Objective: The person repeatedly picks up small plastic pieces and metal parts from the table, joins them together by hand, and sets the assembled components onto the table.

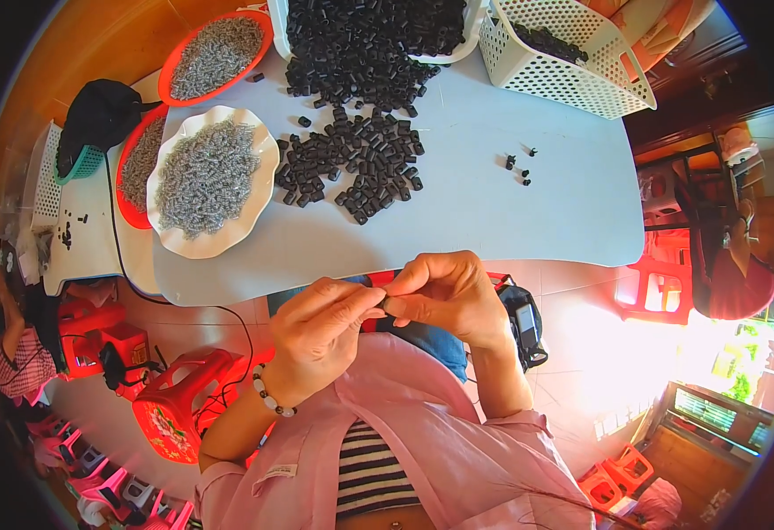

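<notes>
My left hand [320,329] and my right hand [454,299] meet in front of my chest, just off the table's near edge. Thumbs and fingers of both are pinched together around a small dark piece [384,304], mostly covered by the fingertips. On the table beyond lies a loose spread of short black plastic pieces [351,159], running back to a bigger heap [369,44]. To its left, a scalloped white plate [216,248] carries a pile of small metal springs [206,181]. Several tiny black parts [525,172] sit apart on the right.
Orange-red bowls of springs [219,57] stand at the left, beside a black cloth item [104,115]. A white perforated basket [572,84] with black pieces is at the back right of the pale blue table [493,225]. Red stools [170,411] and a black bag [524,327] are below.
</notes>
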Motion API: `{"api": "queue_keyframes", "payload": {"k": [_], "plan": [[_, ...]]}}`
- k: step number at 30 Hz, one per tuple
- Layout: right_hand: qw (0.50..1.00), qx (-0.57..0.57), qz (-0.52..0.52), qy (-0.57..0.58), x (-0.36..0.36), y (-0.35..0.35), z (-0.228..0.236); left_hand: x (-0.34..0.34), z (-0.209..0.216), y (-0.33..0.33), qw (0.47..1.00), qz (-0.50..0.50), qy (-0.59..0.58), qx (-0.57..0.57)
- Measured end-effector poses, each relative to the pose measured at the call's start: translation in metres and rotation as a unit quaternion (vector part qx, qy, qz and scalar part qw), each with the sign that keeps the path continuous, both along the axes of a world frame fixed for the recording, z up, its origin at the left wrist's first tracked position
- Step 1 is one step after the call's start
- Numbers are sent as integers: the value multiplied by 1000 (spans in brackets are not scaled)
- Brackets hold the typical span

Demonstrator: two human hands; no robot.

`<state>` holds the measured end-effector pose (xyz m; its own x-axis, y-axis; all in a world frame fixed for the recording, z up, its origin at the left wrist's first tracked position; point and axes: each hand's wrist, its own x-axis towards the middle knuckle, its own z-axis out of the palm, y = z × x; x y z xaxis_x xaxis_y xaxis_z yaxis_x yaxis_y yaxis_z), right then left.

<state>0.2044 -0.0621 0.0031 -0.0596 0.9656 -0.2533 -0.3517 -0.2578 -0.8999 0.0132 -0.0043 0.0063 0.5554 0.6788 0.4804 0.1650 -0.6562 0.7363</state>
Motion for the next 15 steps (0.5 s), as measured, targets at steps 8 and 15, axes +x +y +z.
{"api": "queue_keyframes", "payload": {"k": [8, 15], "plan": [[991, 32, 22, 127, 5, 6, -10, -5, 7, 4, 985, -37, -76, -151], [984, 54, 46, 163, -6, 2, -23, -3, 7, 6, 992, -3, -60, -109]]}}
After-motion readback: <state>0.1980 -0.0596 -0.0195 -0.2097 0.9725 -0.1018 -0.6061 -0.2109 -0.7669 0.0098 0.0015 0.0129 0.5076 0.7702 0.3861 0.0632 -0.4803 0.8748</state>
